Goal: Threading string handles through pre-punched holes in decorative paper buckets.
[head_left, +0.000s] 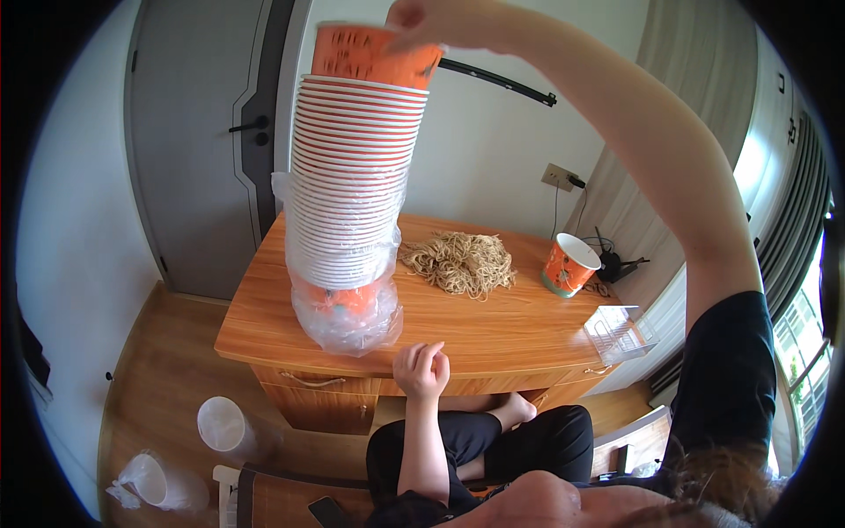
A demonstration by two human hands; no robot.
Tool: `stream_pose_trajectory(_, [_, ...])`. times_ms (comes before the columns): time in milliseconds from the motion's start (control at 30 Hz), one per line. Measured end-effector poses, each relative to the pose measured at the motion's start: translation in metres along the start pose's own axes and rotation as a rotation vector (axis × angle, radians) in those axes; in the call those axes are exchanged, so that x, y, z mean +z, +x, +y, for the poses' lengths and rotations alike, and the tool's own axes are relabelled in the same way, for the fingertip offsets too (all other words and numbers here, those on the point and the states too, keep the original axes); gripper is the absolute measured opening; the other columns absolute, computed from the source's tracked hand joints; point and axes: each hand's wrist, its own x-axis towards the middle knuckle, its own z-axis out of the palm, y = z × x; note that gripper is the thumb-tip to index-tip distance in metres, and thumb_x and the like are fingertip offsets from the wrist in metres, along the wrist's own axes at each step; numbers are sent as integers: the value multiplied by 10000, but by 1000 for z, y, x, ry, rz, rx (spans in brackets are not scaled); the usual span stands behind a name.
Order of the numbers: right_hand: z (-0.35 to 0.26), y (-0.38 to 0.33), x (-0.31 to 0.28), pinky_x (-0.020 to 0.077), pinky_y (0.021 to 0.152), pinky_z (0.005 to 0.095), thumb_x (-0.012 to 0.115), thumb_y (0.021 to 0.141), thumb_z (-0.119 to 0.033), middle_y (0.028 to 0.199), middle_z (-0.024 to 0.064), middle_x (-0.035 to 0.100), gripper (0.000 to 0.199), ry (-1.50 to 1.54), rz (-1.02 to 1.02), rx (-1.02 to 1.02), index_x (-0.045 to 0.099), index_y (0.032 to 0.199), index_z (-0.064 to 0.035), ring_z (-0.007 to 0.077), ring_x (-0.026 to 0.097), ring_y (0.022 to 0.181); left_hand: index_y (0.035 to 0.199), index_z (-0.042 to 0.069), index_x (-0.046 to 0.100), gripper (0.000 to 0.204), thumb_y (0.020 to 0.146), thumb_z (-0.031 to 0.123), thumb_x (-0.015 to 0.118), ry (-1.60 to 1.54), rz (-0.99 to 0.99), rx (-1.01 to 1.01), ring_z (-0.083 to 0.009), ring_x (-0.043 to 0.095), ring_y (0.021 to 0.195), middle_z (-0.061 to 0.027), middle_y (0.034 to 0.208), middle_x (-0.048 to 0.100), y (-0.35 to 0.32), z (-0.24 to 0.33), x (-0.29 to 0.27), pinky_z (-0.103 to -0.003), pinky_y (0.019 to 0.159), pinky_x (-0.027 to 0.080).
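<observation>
A tall stack of nested paper buckets (352, 176) with white rims stands on the left of the desk. Clear plastic wrap (356, 330) covers its lower part. At the top, one orange printed paper bucket (365, 57) shows its side above the other rims. My right hand (440, 25), at the end of a raised arm, grips this bucket at its upper right edge; the hand is slightly blurred. By the desk's front edge, my left hand (422, 368) has its fingers curled in, with nothing seen in them.
On the wooden desk (475, 330) lie a heap of tan string (462, 262), a single orange bucket (570, 264), black cables (620, 262) and a clear plastic holder (619, 333). Two white containers (224, 425) stand on the floor at left. A phone (329, 512) lies below.
</observation>
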Motion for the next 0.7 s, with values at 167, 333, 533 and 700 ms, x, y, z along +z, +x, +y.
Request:
stream_pose_trajectory(167, [37, -16, -47, 514, 764, 381, 754, 837, -258, 921, 120, 710, 311, -98, 293, 53, 696, 1019, -13, 234, 651, 846, 905, 137, 688, 239, 713, -2, 657, -30, 35, -29, -261, 585, 671, -43, 757, 602, -5, -4, -1, -379, 617, 454])
stream_pose_trajectory(333, [93, -111, -45, 450, 591, 329, 714, 870, -309, 684, 48, 601, 267, -471, 300, -82, 654, 913, -53, 183, 562, 610, 1117, 60, 694, 348, 773, 12, 676, -209, 48, -217, -255, 562, 814, -94, 904, 607, -1, 9, 2, -371, 711, 454])
stream_pose_trajectory(533, [35, -259, 44, 546, 723, 449, 712, 827, -318, 758, 175, 669, 292, -196, -353, 259, 619, 937, -64, 375, 682, 776, 1479, 63, 393, 998, 725, 572, 802, -315, -233, -161, -413, 457, 1235, -243, 1371, 439, 10, 77, 8, -518, 997, 406])
stream_pose_trajectory(700, [28, -317, 80, 554, 614, 460, 665, 868, -366, 659, 165, 640, 322, -15, -630, 249, 600, 879, -51, 383, 673, 651, 1494, 63, 315, 1149, 675, 741, 750, -399, -401, -125, -508, 394, 1319, -328, 1459, 342, 3, 134, 26, -592, 1028, 377])
